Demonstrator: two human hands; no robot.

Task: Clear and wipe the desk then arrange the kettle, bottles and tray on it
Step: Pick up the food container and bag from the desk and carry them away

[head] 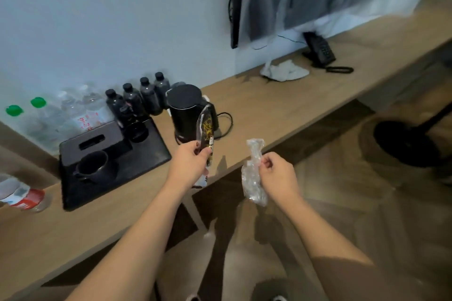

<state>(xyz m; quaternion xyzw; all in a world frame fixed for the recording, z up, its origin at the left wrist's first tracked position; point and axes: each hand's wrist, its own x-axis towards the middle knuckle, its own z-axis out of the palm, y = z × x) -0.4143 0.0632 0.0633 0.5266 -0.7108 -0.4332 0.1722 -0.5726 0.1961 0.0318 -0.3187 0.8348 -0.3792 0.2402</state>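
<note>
**Head view: litter in both hands, desk still to be cleared**

Handling, largest first:
- desk (281, 107): long wood-look top fixed along a pale wall; flat and hard, judged easy to wipe once emptied.
- tray (151, 151): black, rigid, set at the left end near the front edge. A tissue box (97, 140) and two dark cups (94, 166) are carried on it, so it is best lifted level by two opposite edges.
- kettle (187, 110): black, upright on its base just right of the tray, cord trailing to the right. Weight depends on fill, which cannot be told. Handle side is partly hidden by the wrapper.
- bottles: four dark ones (140, 96) in a row against the wall, clear ones (73, 111) to their left, one lying down at far left (23, 197). Light, smooth, likely tippy; best taken round the body.
- printed wrapper (206, 129): thin, limp, pinched between thumb and fingers of the left hand (189, 165).
- crumpled clear plastic (253, 173): weightless, crackly, pinched by the curled fingers of the right hand (276, 171), off the desk's front edge.

Surroundings: a white cloth (285, 71) and a desk phone (320, 50) are seen farther right, under a wall screen draped in plastic; patterned wood floor below.
</note>
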